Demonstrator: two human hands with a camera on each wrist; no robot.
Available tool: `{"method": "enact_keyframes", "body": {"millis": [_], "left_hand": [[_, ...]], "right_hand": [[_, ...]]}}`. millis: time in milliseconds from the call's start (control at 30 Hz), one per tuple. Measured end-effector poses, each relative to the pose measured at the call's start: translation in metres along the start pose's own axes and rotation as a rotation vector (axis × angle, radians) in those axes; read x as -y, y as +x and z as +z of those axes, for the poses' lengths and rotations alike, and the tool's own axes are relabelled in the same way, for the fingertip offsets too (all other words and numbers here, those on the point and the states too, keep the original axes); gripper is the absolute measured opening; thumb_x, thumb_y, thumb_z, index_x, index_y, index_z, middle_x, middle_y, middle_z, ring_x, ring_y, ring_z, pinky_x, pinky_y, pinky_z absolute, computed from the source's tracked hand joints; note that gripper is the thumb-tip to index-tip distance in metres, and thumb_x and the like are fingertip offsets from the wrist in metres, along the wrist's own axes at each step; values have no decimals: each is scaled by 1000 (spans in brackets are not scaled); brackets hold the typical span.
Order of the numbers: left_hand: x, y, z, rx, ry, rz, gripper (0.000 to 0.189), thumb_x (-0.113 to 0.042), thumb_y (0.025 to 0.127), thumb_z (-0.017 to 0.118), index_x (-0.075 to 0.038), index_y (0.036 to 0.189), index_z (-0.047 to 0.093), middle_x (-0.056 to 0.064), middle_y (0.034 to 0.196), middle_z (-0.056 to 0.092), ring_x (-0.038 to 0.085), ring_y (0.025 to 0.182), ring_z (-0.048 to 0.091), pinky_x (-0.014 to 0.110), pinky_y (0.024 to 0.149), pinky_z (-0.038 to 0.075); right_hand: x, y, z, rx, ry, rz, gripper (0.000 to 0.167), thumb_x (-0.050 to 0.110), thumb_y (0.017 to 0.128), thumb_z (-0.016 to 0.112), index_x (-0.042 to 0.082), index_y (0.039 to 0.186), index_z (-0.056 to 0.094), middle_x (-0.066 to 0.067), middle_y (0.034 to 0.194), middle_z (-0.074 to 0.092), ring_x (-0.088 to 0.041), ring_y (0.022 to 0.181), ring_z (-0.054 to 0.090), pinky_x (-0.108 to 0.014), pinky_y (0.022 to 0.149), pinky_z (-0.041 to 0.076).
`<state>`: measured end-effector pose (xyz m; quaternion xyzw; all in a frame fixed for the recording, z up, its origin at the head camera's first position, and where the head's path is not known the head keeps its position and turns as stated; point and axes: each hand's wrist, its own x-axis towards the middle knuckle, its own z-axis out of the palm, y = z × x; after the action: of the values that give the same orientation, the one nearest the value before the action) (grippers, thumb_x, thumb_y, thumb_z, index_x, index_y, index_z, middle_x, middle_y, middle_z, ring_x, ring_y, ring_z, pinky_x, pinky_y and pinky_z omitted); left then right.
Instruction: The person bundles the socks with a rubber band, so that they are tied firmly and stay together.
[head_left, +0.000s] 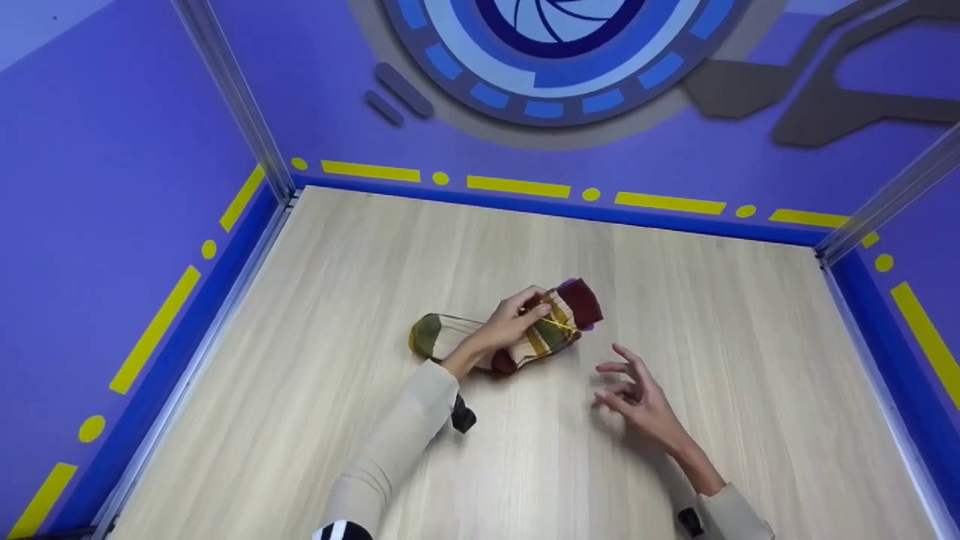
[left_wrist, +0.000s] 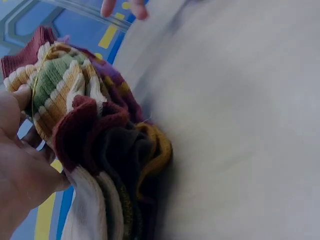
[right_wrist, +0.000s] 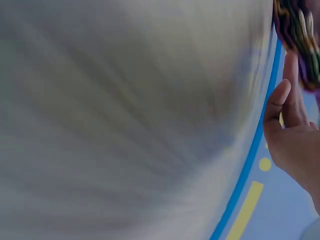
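A bundle of striped knit socks (head_left: 541, 339) lies across the middle of the table, maroon cuffs to the right and a green and mustard toe to the left. Around the leg part runs a thin yellow band (head_left: 561, 325). My left hand (head_left: 511, 321) grips the bundle near the cuffs, thumb on top. Several layers of socks (left_wrist: 95, 130) show folded together in the left wrist view, in maroon, cream, dark and mustard. To the right of the cuffs, my right hand (head_left: 634, 395) is apart from the bundle, fingers spread and loosely bent, holding nothing.
The pale wood table (head_left: 360, 247) is enclosed by blue-purple panels (head_left: 135, 187) with yellow dashes at the left, back and right. Metal posts (head_left: 236, 97) stand at the back corners. Both forearms reach in from the front edge.
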<state>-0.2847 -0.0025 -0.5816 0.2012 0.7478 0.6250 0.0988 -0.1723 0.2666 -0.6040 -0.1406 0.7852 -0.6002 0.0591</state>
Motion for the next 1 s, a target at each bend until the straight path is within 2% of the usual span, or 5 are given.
{"method": "enact_keyframes", "body": {"millis": [167,400,567,733,1000], "left_hand": [[3,-5,5,88,-20,-49,27,-18,106,55,-3,127,61,14,115,64,5,97,53,21,88,45],[5,-10,8,188,84,-52,29,-23,105,58,-7,127,66,13,126,67,11,109,57,28,100,45],[-1,-14,13,79,223,112,29,-22,98,68,-9,125,68,11,127,66,22,117,60,35,105,48],[-16,-19,21,28,548,354,20,-24,86,82,-14,103,79,6,117,67,23,113,60,36,99,48],[-15,-22,26,109,897,374,16,-38,87,79,-23,94,80,-3,113,62,15,110,53,30,90,43]], "right_hand": [[10,14,-4,-113,-24,41,55,3,94,70,-1,146,50,-25,123,65,-13,93,70,-24,75,56],[24,40,8,-138,75,247,54,18,100,67,1,148,49,-23,138,59,-6,105,67,-27,87,59],[22,54,15,-157,116,366,52,28,99,68,-4,137,56,-14,117,69,-5,90,66,-21,76,56],[21,60,15,-167,204,425,44,28,101,65,-9,124,60,1,88,68,-6,71,61,-21,67,53],[25,61,16,-179,239,455,42,27,102,62,-7,126,57,1,86,66,-6,64,61,-22,60,53]]}}
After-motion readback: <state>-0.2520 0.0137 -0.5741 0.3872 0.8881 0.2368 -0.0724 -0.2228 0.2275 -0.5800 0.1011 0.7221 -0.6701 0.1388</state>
